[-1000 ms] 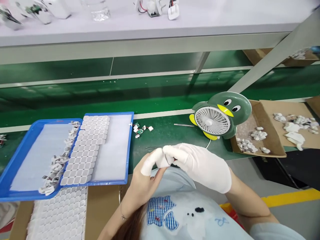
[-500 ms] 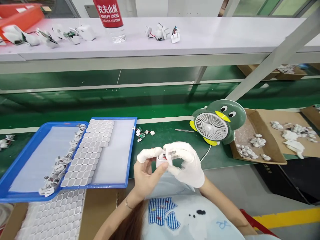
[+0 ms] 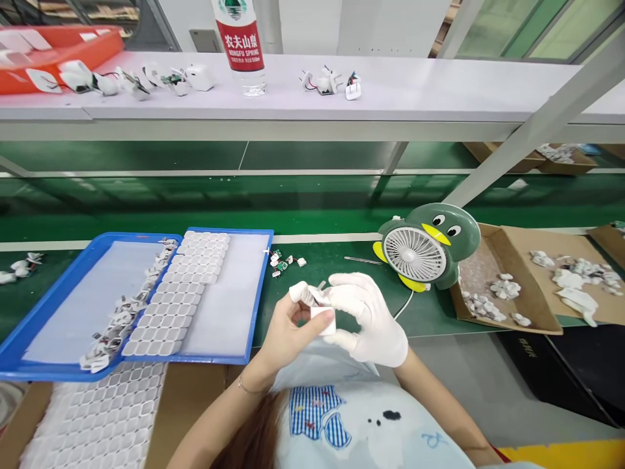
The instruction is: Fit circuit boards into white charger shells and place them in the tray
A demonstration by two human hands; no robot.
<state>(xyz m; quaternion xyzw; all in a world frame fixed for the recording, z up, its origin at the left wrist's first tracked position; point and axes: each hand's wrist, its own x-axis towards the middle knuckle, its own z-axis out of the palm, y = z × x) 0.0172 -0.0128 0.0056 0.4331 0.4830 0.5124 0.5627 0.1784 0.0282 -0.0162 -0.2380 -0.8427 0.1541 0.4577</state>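
In front of my chest a small white housing (image 3: 323, 320) is pinched by my left hand (image 3: 291, 324), its thumb across the front face and a white cover on one finger. My right hand (image 3: 368, 319), in a white glove, closes on a white plug part (image 3: 319, 295) at the top of the housing. Metal prongs stick up from this part. Between the fingers, the join of the two pieces is partly hidden. Just beyond my hands, small circuit boards with wires (image 3: 280, 264) lie on the green bench (image 3: 322, 251).
Two blue trays (image 3: 251, 306) with white housings and plug parts are at left. A green penguin fan (image 3: 415, 251), thin metal tool (image 3: 362, 260) and cardboard box (image 3: 512, 316) stand right. The shelf (image 3: 415, 85) holds a bottle (image 3: 243, 49) and orange bin (image 3: 105, 52).
The white housing has turned so its plain face shows, and the plug part is tilted over its top. The head view has shifted slightly.
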